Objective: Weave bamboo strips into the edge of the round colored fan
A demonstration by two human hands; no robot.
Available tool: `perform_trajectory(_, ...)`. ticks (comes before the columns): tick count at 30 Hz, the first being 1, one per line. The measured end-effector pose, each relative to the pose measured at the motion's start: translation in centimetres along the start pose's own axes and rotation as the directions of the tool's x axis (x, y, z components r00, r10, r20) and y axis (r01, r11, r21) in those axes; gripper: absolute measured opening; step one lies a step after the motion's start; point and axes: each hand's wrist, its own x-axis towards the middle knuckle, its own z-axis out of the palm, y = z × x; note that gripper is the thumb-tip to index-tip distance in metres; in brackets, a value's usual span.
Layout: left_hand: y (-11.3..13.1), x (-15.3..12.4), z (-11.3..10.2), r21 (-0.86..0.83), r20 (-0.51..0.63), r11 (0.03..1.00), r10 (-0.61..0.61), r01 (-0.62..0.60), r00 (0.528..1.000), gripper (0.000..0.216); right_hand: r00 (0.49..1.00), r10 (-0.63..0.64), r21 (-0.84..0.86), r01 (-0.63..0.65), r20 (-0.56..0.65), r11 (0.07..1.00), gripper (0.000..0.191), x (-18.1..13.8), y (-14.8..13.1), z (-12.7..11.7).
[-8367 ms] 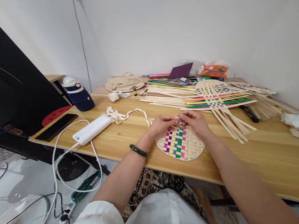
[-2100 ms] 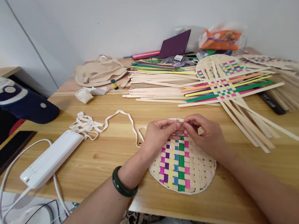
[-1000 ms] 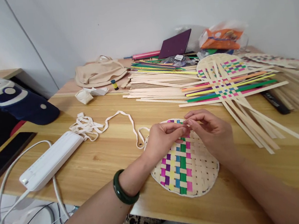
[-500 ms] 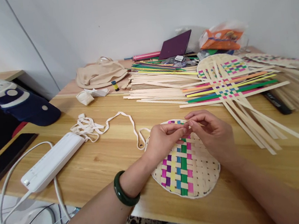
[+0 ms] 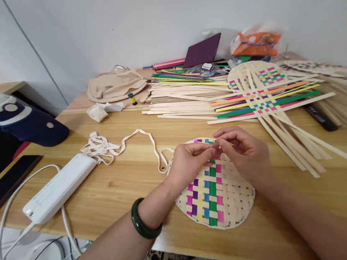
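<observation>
A rounded woven mat [image 5: 213,197] of pale strips with pink, purple, yellow, blue and green bands lies on the table, a white edging around its rim. Over its upper part, my left hand [image 5: 190,161] and my right hand [image 5: 246,152] meet fingertip to fingertip. Both are closed in a pinch, and whatever sits between the fingers is too small to make out. From the mat's upper left edge a white tape [image 5: 140,132] runs across the table to a loose heap. A green bangle [image 5: 140,220] circles my left wrist.
A half-woven piece [image 5: 264,100] with long loose strips lies at the right. Behind are stacked pale strips [image 5: 176,98], a thread spool [image 5: 132,98] and a beige cloth bag [image 5: 114,86]. To the left are a white power strip [image 5: 60,188] with cables and a dark blue bottle [image 5: 30,124].
The view has shifted very slightly. Both hands keep the same pinched pose above the mat, and nothing else has visibly moved.
</observation>
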Motion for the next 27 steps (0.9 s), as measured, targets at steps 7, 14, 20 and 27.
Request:
perform_trajectory(7, -0.27, 0.10, -0.07, 0.004, -0.009, 1.000, 0.008, -0.008, 1.000, 0.018, 1.000, -0.001, -0.003, 0.001, 0.019, 1.000, 0.005, 0.02, 0.15, 0.02)
perform_trajectory(14, -0.27, 0.05, -0.03, -0.001, -0.003, 1.000, 0.006, -0.006, 1.000, 0.020, 1.000, 0.011, 0.001, -0.011, 0.002, 1.000, 0.006, 0.00, -0.07, -0.02)
perform_trajectory(20, -0.17, 0.07, -0.03, -0.006, -0.002, 1.000, 0.002, -0.002, 1.000, 0.020, 1.000, 0.013, -0.014, -0.013, -0.002, 1.000, 0.007, 0.00, -0.12, 0.02)
perform_trajectory(27, -0.08, 0.03, 0.04, 0.004, -0.013, 1.000, -0.002, 0.002, 1.000, 0.017, 1.000, -0.004, 0.001, 0.004, 0.015, 1.000, 0.005, 0.03, 0.04, 0.02)
